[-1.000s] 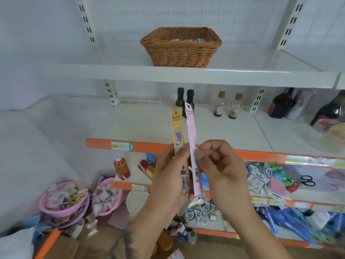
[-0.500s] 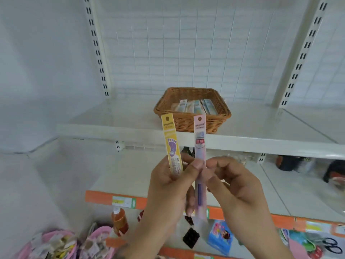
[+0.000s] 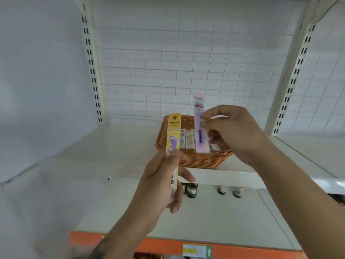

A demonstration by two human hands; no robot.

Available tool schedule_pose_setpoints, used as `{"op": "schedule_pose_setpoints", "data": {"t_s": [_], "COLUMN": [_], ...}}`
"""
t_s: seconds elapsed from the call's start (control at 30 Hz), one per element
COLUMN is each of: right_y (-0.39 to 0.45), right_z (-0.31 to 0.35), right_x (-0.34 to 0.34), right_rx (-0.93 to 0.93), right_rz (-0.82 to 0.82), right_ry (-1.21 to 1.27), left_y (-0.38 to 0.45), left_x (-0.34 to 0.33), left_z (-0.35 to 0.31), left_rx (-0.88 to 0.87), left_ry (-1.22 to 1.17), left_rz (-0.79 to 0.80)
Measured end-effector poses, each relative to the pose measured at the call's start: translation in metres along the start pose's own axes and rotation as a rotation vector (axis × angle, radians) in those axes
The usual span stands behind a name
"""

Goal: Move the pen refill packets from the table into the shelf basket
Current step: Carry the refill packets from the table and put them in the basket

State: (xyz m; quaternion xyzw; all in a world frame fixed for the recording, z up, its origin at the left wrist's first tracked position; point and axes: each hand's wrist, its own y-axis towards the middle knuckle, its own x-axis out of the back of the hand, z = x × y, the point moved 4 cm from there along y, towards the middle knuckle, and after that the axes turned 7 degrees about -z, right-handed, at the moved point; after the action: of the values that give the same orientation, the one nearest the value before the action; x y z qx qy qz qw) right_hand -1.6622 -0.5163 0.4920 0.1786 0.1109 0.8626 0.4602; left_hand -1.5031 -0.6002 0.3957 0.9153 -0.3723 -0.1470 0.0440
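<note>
While my right hand (image 3: 233,131) pinches the long pink refill packet (image 3: 200,126) upright over the brown woven wicker basket (image 3: 201,159) on the white shelf (image 3: 115,146), my left hand (image 3: 164,182) grips the narrow yellow packet with a purple footprint (image 3: 173,144) just in front of the basket. More packets (image 3: 187,140) lie inside.
</note>
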Motion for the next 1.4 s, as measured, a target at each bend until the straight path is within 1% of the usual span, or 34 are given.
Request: {"op": "schedule_pose_setpoints", "data": {"t_s": [0.1,0.2,0.33,0.43,0.5,0.57,0.6,0.7,0.8,0.9,0.97,1.07,1.17,1.27,1.33,1.37,1.4], "right_y": [0.042,0.067,0.083,0.084,0.082,0.078,0.074,0.046,-0.011,-0.064,-0.089,-0.109,-0.113,-0.107,-0.099,-0.094,-0.086], "right_z": [-0.009,-0.022,-0.036,-0.044,-0.048,-0.043,-0.037,-0.01,0.007,-0.008,-0.03,-0.058,-0.068,-0.069,-0.065,-0.06,-0.054], "right_x": [-0.024,-0.054,-0.096,-0.111,-0.114,-0.11,-0.104,-0.081,-0.062,-0.052,-0.053,-0.059,-0.061,-0.06,-0.058,-0.057,-0.056], "right_rx": [-0.109,-0.141,-0.075,0.011,0.044,0.084,0.116,0.266,0.443,0.58,0.649,0.678,0.746,0.742,0.668,0.619,0.557], "right_rz": [0.059,0.101,0.201,0.267,0.293,0.278,0.243,0.065,-0.008,-0.028,-0.026,-0.054,-0.112,-0.094,-0.046,-0.029,-0.023], "right_ry": [-0.157,-0.364,-0.726,-0.899,-0.955,-0.945,-0.911,-0.678,-0.449,-0.26,-0.246,-0.237,-0.271,-0.282,-0.22,-0.169,-0.113], "left_y": [0.002,0.004,0.007,0.008,0.008,0.009,0.009,0.012,0.013,0.01,0.008,0.003,-0.002,-0.002,-0.001,0.0,0.0], "left_x": [0.011,0.023,0.037,0.044,0.047,0.048,0.048,0.042,0.031,0.023,0.02,0.013,0.006,0.005,0.009,0.013,0.019], "left_z": [0.008,0.015,0.02,0.024,0.027,0.029,0.03,0.026,0.019,0.017,0.017,0.017,0.014,0.01,0.006,0.005,0.006], "left_rx": [0.026,0.034,0.057,0.078,0.086,0.094,0.099,0.102,0.095,0.096,0.074,0.031,0.064,0.035,-0.041,-0.126,-0.24], "left_ry": [0.003,0.013,-0.001,-0.015,-0.019,-0.033,-0.052,-0.108,-0.111,-0.168,-0.165,-0.149,-0.206,-0.202,-0.153,-0.064,0.089], "left_rz": [-0.031,-0.045,-0.081,-0.113,-0.131,-0.143,-0.145,-0.147,-0.114,-0.114,-0.142,-0.169,-0.175,-0.181,-0.195,-0.206,-0.228]}}
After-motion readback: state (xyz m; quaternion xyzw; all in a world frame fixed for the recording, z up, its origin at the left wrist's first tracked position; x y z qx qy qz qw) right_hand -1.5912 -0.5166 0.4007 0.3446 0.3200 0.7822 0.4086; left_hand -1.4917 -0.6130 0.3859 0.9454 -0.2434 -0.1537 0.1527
